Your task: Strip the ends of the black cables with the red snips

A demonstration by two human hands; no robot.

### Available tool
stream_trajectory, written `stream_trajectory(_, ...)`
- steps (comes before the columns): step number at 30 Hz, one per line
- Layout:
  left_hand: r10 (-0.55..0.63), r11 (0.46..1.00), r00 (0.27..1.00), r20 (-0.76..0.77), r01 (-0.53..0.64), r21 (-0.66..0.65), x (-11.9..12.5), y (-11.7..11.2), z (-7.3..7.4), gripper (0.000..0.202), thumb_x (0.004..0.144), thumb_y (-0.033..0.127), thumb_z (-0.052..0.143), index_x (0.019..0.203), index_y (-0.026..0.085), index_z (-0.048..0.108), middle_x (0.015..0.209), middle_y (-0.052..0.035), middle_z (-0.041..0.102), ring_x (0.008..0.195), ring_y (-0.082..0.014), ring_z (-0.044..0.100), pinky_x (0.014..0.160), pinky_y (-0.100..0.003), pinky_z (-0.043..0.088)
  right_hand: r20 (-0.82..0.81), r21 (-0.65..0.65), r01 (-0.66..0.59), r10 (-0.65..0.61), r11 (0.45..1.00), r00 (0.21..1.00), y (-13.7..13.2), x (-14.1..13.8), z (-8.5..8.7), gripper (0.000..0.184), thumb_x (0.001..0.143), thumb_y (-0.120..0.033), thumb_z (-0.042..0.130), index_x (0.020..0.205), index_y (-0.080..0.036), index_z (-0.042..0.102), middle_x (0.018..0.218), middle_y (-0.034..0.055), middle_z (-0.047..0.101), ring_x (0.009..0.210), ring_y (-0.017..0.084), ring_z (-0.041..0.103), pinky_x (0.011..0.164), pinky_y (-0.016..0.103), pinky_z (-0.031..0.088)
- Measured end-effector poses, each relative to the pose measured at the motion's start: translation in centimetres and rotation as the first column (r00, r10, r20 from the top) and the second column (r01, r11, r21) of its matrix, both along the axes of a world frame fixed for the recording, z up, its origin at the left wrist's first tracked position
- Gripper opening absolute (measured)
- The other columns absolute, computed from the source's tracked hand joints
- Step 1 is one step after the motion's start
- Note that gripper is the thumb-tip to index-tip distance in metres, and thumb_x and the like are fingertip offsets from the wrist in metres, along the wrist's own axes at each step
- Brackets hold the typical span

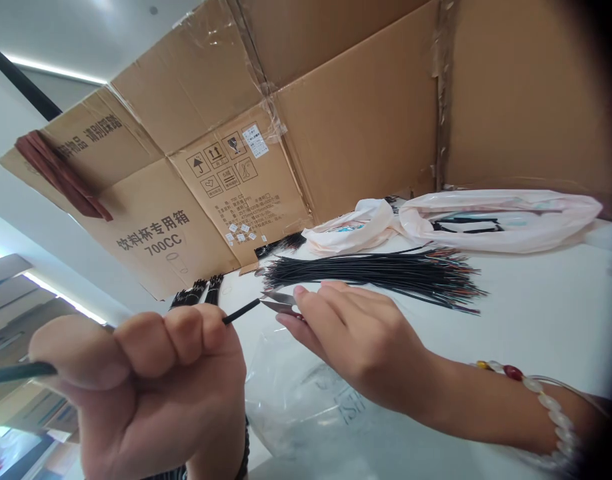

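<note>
My left hand (pixel 171 380) is closed in a fist around a black cable (pixel 242 311), whose short end sticks out past the little finger. The cable's other part leaves by the thumb at the left edge. In my right hand (pixel 361 333) is a small pair of metal scissors or snips (pixel 282 303), with most of the handle hidden by the fingers. Its two pointed blades stand apart, right at the tip of the cable. Behind my right hand lies a thick bundle of black cables (pixel 366 268) with coloured wire ends at the right.
Two white plastic bags (pixel 501 243) (pixel 353 227) stand open behind the bundle. Large cardboard sheets (pixel 356 107) wall off the back. Clear plastic (pixel 306 400) lies on the white table below my hands. More black cables (pixel 201 291) sit at the left, by the cardboard.
</note>
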State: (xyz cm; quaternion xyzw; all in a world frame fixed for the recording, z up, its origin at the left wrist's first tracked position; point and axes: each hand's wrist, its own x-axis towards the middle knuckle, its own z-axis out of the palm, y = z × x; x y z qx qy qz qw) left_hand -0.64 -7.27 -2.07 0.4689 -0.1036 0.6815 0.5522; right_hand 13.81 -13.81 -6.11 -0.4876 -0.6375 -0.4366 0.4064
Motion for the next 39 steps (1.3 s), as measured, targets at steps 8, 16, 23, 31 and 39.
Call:
stream_trajectory(8, 0.153, 0.981, 0.972, -0.181, -0.127, 0.148, 1.2, 0.6, 0.8, 0.043, 0.092, 0.03, 0.055, 0.063, 0.02, 0.024, 0.057, 0.0061, 0.001, 0.045, -0.0081, -0.002, 0.036, -0.023, 0.014, -0.007, -0.167, 0.03, -0.031, 0.986, 0.999, 0.4, 0.3, -0.1, 0.021, 0.094, -0.013, 0.053, 0.073, -0.016, 0.055, 0.059, 0.0009, 0.054, 0.053, 0.014, 0.051, 0.05, 0.028, 0.03)
stream_trajectory(16, -0.127, 0.991, 0.977, -0.174, 0.132, 0.02, 0.5, 1.5, 1.7, 0.035, 0.093, 0.018, 0.044, 0.064, 0.019, 0.024, 0.054, 0.0074, 0.002, 0.043, -0.0065, -0.005, 0.036, -0.018, 0.018, -0.859, -0.214, -0.722, 0.225, 0.658, 0.459, 2.4, 3.3, 1.7, 0.035, 0.082, -0.047, 0.07, 0.078, -0.017, 0.053, 0.062, -0.0057, 0.05, 0.054, 0.008, 0.043, 0.051, 0.021, 0.032)
stream_trajectory(23, -0.4, 0.916, 0.915, -0.058, 0.402, 0.009, 0.3, 2.8, 1.3, 0.029, 0.086, 0.008, 0.05, 0.065, 0.019, 0.034, 0.052, 0.0098, 0.004, 0.039, -0.0037, 0.002, 0.036, -0.017, 0.019, -0.981, -0.119, -0.962, 0.121, 0.246, 0.153, 1.8, 1.7, 2.1, 0.02, 0.069, -0.019, 0.081, 0.069, -0.012, 0.062, 0.058, -0.0079, 0.048, 0.055, 0.005, 0.038, 0.051, 0.02, 0.028)
stream_trajectory(31, -0.355, 0.934, 0.935, -0.018, 0.354, -0.042, 0.3, 1.8, 1.5, 0.029, 0.087, 0.007, 0.047, 0.065, 0.019, 0.032, 0.053, 0.0097, 0.001, 0.039, -0.0036, -0.005, 0.033, -0.016, 0.014, -0.994, 0.097, -0.992, 0.061, 0.079, -0.093, 1.9, 1.5, 2.2, 0.013, 0.071, -0.016, 0.079, 0.069, -0.011, 0.067, 0.064, -0.003, 0.063, 0.062, 0.006, 0.056, 0.06, 0.018, 0.049)
stream_trajectory(39, -0.623, 0.777, 0.782, 0.017, 0.616, 0.128, -0.5, 2.3, 1.5, 0.028, 0.095, 0.016, 0.034, 0.066, 0.018, 0.036, 0.049, 0.0098, 0.008, 0.035, -0.0023, 0.007, 0.032, -0.01, 0.008, -0.784, 0.534, -0.757, -0.558, -0.378, -0.274, 1.6, -1.0, -0.3, 0.02, 0.091, -0.02, 0.058, 0.073, -0.015, 0.066, 0.035, -0.0163, 0.022, 0.034, 0.003, 0.01, 0.065, 0.017, 0.057)
